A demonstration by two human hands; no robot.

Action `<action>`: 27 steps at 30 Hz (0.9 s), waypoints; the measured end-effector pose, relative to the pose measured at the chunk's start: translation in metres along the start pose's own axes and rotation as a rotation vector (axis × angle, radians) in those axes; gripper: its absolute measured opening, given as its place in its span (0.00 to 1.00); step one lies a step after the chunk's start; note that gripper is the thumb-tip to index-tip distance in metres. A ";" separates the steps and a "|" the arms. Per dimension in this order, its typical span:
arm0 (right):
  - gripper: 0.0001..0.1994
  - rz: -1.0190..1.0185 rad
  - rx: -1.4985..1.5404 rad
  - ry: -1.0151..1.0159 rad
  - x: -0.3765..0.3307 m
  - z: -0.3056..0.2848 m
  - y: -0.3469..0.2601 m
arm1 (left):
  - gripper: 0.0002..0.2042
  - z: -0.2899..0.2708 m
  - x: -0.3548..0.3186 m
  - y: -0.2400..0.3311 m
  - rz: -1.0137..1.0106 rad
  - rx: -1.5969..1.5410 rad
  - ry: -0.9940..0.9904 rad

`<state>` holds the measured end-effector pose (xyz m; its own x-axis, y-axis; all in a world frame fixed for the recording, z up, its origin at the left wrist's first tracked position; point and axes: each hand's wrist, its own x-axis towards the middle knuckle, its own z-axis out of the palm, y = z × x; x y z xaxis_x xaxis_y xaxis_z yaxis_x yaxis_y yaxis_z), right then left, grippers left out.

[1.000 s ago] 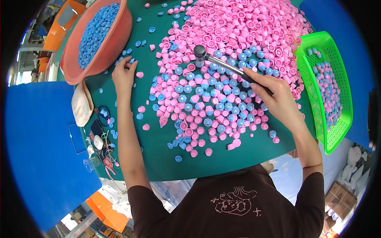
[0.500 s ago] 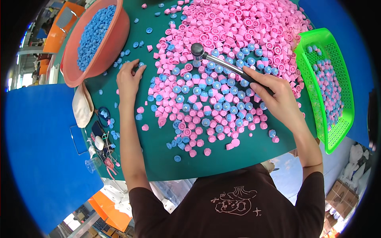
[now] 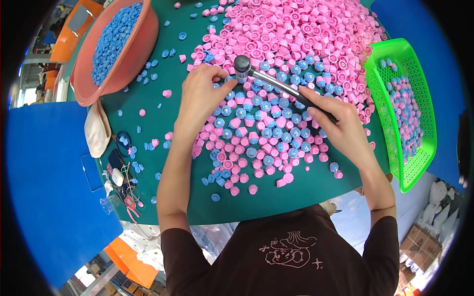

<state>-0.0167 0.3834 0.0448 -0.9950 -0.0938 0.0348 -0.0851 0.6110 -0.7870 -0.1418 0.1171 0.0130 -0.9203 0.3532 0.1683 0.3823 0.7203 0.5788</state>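
My right hand (image 3: 340,128) grips the black handle of a small hammer (image 3: 266,79), whose round head hovers over a spread of pink caps (image 3: 291,34) on the green table (image 3: 247,202). My left hand (image 3: 200,96) rests among the caps just left of the hammer head, with its fingertips pinched on a pink cap beside the head. Many caps near my hands carry blue inserts (image 3: 269,133).
An orange basin (image 3: 133,54) of blue inserts stands at the far left. A green mesh basket (image 3: 419,163) with assembled pink-and-blue caps sits at the right edge. A cream pouch (image 3: 96,130) and small tools lie at the left edge. Loose blue inserts scatter between.
My left hand has moved from near the basin rightward into the pile, up to the hammer head. The hammer head has shifted slightly.
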 end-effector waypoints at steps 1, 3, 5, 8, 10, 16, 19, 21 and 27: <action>0.20 0.003 0.011 0.000 -0.001 0.000 0.000 | 0.12 0.001 0.000 0.000 -0.026 0.021 -0.034; 0.20 0.007 0.022 0.003 -0.001 0.000 0.001 | 0.12 0.001 0.001 0.002 -0.050 0.043 -0.068; 0.20 0.008 0.011 0.002 -0.001 -0.001 0.003 | 0.13 -0.001 0.002 0.005 -0.088 0.044 -0.092; 0.21 -0.003 0.014 0.006 -0.001 0.002 0.004 | 0.13 -0.004 0.003 0.005 -0.108 0.013 -0.127; 0.21 -0.014 -0.046 -0.010 0.001 0.004 0.002 | 0.13 -0.015 0.002 0.005 -0.131 -0.046 -0.096; 0.23 -0.161 -0.179 0.029 0.008 0.013 -0.016 | 0.10 -0.052 -0.006 -0.022 -0.220 -0.076 0.047; 0.23 -0.194 -0.253 0.009 0.013 0.026 -0.009 | 0.12 -0.069 -0.011 -0.037 -0.266 -0.043 0.097; 0.23 -0.175 -0.329 -0.037 0.015 0.024 -0.007 | 0.12 -0.078 -0.014 -0.048 -0.272 -0.057 0.125; 0.23 -0.131 -0.179 -0.032 0.012 0.015 -0.018 | 0.14 -0.093 -0.016 -0.111 -0.279 0.204 0.322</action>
<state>-0.0260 0.3597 0.0500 -0.9730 -0.2041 0.1076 -0.2239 0.7214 -0.6553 -0.1777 -0.0237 0.0200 -0.9567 -0.0504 0.2867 0.0959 0.8753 0.4741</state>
